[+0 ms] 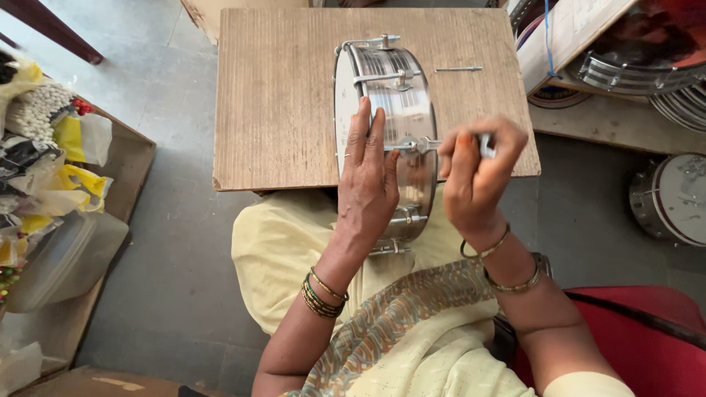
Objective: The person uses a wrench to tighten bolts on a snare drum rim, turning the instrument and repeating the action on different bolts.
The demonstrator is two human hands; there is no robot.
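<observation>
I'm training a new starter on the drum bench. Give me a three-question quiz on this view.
1. True or false: the snare drum lies flat on its head on the wooden board.
2. Which hand presses on the drum's metal shell?
A. left hand
B. right hand
C. neither
3. What small part lies loose on the board, beyond the drum?

Key
1. False: it stands on edge, leaning against the person's lap.
2. A. The right hand pinches a small metal tool at a tension rod on the drum's side.
3. A spare tension rod.
</observation>
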